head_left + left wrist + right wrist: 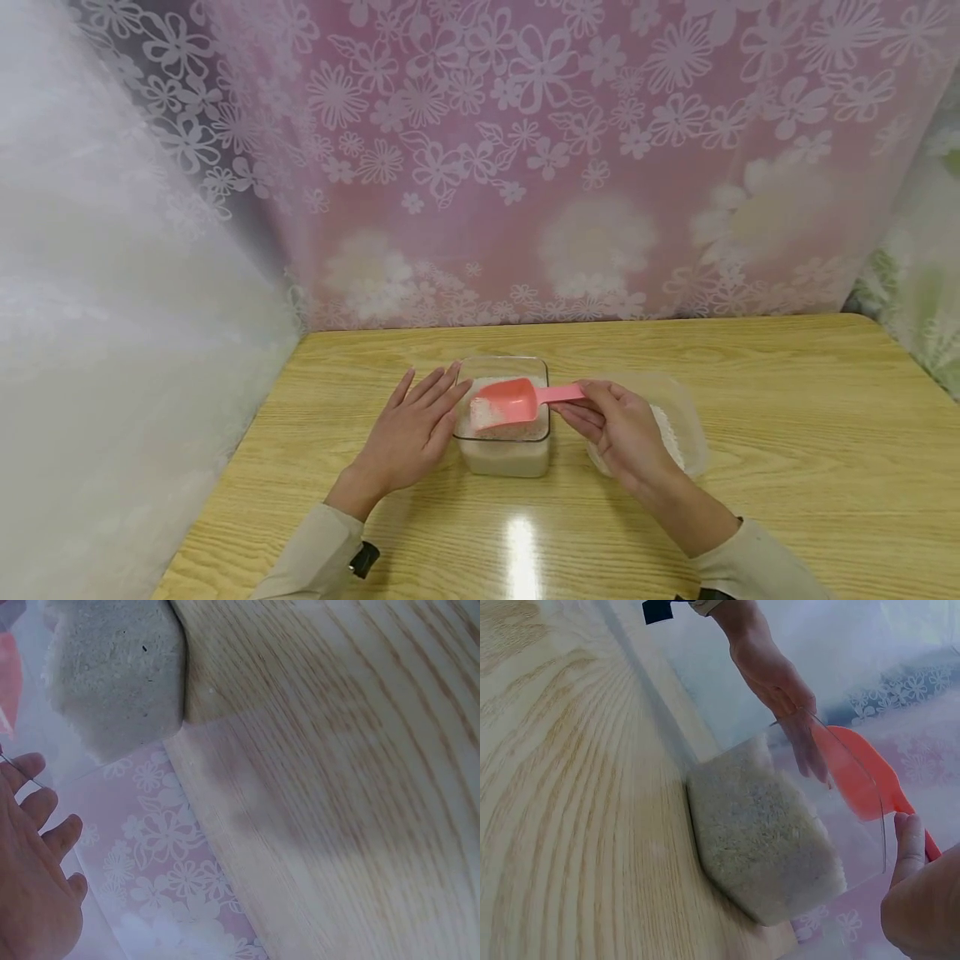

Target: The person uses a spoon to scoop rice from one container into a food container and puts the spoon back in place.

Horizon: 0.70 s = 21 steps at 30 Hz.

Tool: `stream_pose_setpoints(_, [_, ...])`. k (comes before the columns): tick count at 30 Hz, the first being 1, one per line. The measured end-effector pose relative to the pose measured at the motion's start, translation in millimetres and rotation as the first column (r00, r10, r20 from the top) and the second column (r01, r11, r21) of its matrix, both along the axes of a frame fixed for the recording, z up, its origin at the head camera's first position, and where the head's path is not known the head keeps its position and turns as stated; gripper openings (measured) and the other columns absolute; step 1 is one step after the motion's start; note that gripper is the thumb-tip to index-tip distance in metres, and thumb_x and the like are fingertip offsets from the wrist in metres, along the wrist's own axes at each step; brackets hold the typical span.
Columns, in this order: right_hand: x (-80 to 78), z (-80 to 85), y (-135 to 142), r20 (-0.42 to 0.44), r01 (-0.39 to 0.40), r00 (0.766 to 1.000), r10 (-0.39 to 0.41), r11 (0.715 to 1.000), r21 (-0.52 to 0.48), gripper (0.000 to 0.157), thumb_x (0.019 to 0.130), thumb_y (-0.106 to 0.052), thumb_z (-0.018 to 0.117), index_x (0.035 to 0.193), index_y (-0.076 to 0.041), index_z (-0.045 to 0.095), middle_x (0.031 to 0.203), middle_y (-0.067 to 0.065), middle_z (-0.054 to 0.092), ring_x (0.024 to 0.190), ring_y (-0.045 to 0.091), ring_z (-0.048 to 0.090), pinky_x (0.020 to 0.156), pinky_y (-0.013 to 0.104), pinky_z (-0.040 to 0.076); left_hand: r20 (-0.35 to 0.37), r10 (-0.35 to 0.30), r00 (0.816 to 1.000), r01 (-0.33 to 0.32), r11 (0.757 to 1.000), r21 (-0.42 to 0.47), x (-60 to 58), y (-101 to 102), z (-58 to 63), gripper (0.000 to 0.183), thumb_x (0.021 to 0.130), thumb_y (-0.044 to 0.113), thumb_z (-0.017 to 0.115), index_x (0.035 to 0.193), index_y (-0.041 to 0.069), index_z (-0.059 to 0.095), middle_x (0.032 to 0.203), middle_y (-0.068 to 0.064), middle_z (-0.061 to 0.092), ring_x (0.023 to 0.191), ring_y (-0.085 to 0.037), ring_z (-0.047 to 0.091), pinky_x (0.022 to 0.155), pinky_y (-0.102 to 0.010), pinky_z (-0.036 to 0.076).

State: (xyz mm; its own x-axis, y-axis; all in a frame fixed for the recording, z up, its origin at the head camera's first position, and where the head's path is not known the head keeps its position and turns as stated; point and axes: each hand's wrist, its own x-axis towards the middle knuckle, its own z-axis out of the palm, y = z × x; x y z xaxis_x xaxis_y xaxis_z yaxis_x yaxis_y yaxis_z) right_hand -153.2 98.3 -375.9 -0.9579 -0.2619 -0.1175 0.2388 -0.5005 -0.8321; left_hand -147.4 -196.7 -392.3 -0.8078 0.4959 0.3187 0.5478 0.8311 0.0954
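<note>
A pink scoop [519, 398] carries a little white rice [486, 412] at its front end. My right hand [628, 433] pinches its handle, thumb on top, and holds the bowl of the scoop over a clear square container [504, 460]. Rice [757, 825] fills much of that container, as the right wrist view shows through its wall. My left hand [408, 435] lies with fingers extended against the container's left rim. In the left wrist view those fingertips [66, 832] touch or nearly touch the rim. Part of the scoop's handle is hidden inside my right hand.
Partly behind my right hand stands a translucent bowl [696, 421] with white grains in it. Both stand on a wood-grain table [787, 433]. Pink flowered cloth [480, 208] hangs behind the table, and a pale sheet [135, 333] hangs at the left.
</note>
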Motion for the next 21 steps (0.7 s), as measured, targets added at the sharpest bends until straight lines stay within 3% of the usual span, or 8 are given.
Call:
stream_pose_setpoints(11, [-3.0,4.5,22,-0.04,-0.008,0.999,0.003,0.99,-0.14,0.016,0.1,-0.012,0.052,0.105,0.002,0.059,0.095,0.016,0.07,0.092,0.021,0.069,0.085,0.027,0.051,0.006,0.003,1.0,-0.003,1.0,0.014,0.5,1,0.0,0.045,0.104,0.028,0.035,0.148,0.021,0.04,0.155,0.0,0.026,0.14,-0.021,0.026,0.116,-0.047,0.007])
stream_pose_setpoints(21, [-4.2,9.6,54,-0.035,-0.005,0.999,-0.005,0.957,-0.291,0.017,0.1,-0.007,0.051,0.104,0.003,0.063,0.097,0.018,0.069,0.093,0.023,0.069,0.085,0.026,0.052,0.017,-0.002,1.0,0.002,0.999,0.037,1.2,1,-0.1,0.045,0.104,0.026,0.036,0.149,0.021,0.039,0.155,-0.002,0.027,0.141,-0.021,0.025,0.116,-0.047,0.006])
